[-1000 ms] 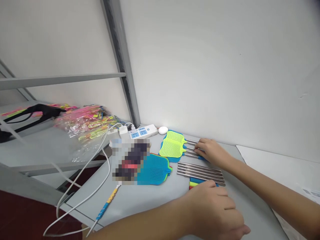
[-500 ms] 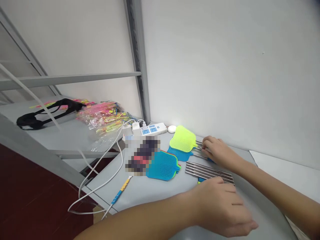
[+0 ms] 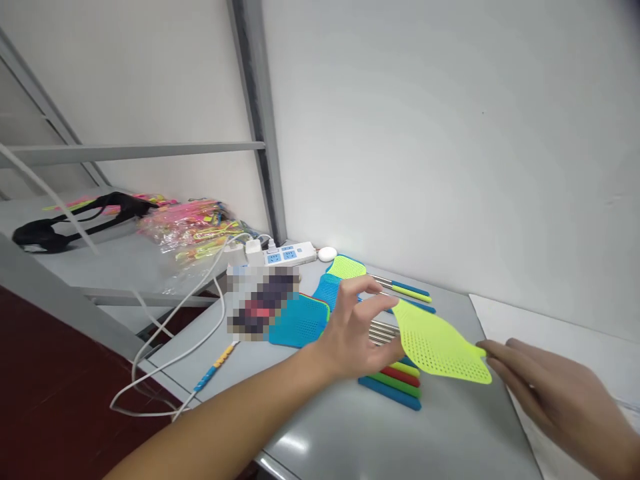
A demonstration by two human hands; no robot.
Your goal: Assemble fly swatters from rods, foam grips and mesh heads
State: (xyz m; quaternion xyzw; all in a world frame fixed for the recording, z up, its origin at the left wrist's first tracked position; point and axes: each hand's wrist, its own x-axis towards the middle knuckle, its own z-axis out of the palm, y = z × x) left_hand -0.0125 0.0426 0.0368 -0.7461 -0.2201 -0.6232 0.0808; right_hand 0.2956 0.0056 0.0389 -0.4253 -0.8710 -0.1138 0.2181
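Observation:
A yellow-green fly swatter [image 3: 440, 343] with a perforated, bent head is held up over the table's right side. My right hand [image 3: 560, 393] pinches its narrow neck; whatever lies beyond the neck is hidden. At the opposite edge of the head is my left hand [image 3: 355, 327], its index finger and thumb curved and touching that edge. Under and beside my left hand lie metal rods [image 3: 383, 332] with coloured handles [image 3: 395, 387]. A blue swatter head [image 3: 300, 321] lies left of that hand, and another blue head [image 3: 329, 290] lies behind it.
A yellow-green swatter head [image 3: 349, 267] lies near the wall, beside a round white object [image 3: 328, 254] and a power strip [image 3: 290, 254]. White cables [image 3: 220, 320] hang over the table's left edge. A grey shelf [image 3: 125, 260] holds plastic-wrapped bundles [image 3: 195, 223] and a black strap [image 3: 45, 233].
My right hand has come back from the rear swatters and now holds a yellow-green one on the right. My left hand has risen off the rods to its head. The view has shifted slightly.

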